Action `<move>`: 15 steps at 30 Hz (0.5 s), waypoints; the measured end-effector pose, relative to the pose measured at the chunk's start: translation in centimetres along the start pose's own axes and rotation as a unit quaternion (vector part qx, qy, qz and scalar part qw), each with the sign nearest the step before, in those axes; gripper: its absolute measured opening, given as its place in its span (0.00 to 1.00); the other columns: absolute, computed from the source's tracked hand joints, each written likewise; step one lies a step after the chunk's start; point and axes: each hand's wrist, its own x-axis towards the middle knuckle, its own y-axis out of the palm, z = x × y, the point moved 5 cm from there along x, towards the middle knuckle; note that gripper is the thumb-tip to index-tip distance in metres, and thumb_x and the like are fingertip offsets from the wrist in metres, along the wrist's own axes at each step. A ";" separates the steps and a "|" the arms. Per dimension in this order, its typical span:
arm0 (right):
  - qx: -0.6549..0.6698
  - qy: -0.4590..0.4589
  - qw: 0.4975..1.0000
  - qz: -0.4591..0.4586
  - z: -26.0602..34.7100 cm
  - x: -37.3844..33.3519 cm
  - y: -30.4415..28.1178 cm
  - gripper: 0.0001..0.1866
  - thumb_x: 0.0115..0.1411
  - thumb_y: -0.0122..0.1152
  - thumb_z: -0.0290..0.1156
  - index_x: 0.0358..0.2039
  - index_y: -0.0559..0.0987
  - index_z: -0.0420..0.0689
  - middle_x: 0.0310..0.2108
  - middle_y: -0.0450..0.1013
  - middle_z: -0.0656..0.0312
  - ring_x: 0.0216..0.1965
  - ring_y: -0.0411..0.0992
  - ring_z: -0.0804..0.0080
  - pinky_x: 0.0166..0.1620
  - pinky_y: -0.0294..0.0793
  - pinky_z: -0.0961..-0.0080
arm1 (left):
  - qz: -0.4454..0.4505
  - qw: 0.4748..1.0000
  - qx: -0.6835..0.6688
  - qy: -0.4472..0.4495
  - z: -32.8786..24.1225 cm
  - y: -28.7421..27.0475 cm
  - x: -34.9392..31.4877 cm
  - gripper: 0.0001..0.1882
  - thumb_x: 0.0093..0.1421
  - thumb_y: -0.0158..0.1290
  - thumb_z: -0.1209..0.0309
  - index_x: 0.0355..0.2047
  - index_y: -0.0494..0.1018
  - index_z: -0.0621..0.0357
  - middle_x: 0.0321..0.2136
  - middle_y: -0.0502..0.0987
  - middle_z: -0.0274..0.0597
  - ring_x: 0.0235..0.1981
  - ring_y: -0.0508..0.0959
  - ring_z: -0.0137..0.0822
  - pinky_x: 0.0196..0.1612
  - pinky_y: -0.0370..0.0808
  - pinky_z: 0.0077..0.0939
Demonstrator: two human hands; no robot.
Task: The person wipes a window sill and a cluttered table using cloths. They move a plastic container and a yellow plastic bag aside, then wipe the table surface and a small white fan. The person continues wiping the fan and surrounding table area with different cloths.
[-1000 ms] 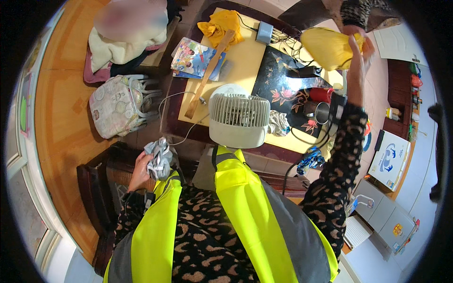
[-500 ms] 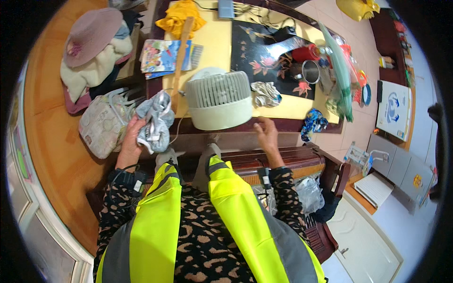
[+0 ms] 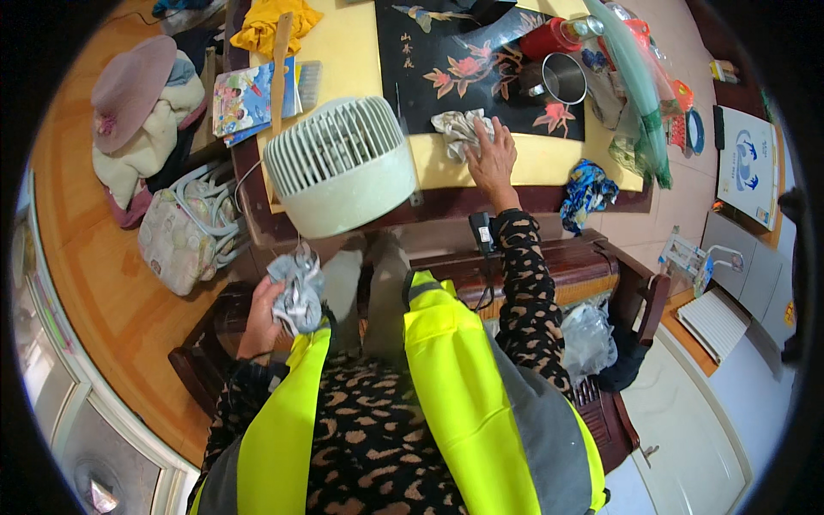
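Note:
My left hand [image 3: 263,311] is closed on a crumpled grey cloth [image 3: 299,290], held low over my lap at the left. My right hand [image 3: 493,165] reaches over the table's near edge, its fingers and thumb gripping the side of a crumpled whitish cloth [image 3: 457,130]; the fingertips are partly lost in its folds. Between the hands, at the table edge, sits a pale housing with a slatted grille [image 3: 343,167], which looks like a fan. It is tilted, and neither hand touches it.
On the table [image 3: 439,174] are a black floral panel [image 3: 429,73], a metal mug [image 3: 564,79], a red container [image 3: 546,39], booklets [image 3: 240,96], a wooden strip [image 3: 281,64] and a yellow cloth [image 3: 273,24]. A blue patterned cloth [image 3: 588,190] hangs at the right edge. A bag [image 3: 182,245] stands left.
My right hand has moved forward onto the whitish cloth. My left hand has drawn the grey cloth down toward my lap. The slatted housing now appears turned and further left; the whole view has shifted.

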 end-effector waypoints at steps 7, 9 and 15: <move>-0.003 0.055 0.997 0.061 -0.8 -1.0 5.9 0.33 0.59 0.63 0.42 0.65 0.64 0.66 0.68 0.55 0.57 0.67 0.52 0.47 0.60 0.51 0.36 | 0.024 0.998 0.051 -0.032 0.3 -0.2 2.0 0.18 0.64 0.44 0.76 0.54 0.68 0.65 0.46 0.78 0.43 0.46 0.79 0.36 0.52 0.76 0.30; -0.034 0.038 0.996 0.072 -0.4 -1.9 4.8 0.32 0.57 0.64 0.38 0.63 0.67 0.64 0.66 0.58 0.58 0.65 0.56 0.50 0.60 0.52 0.39 | 0.031 0.977 0.193 0.087 -1.3 -0.5 1.8 0.18 0.64 0.45 0.76 0.54 0.69 0.65 0.46 0.78 0.42 0.45 0.80 0.36 0.51 0.75 0.29; 0.021 0.012 0.999 -0.044 6.7 -3.0 3.0 0.24 0.52 0.67 0.40 0.50 0.76 0.51 0.45 0.71 0.55 0.45 0.72 0.57 0.47 0.69 0.58 | 0.039 0.925 0.352 0.137 -3.1 -1.4 0.4 0.19 0.62 0.48 0.73 0.54 0.69 0.62 0.47 0.76 0.41 0.46 0.78 0.36 0.51 0.74 0.29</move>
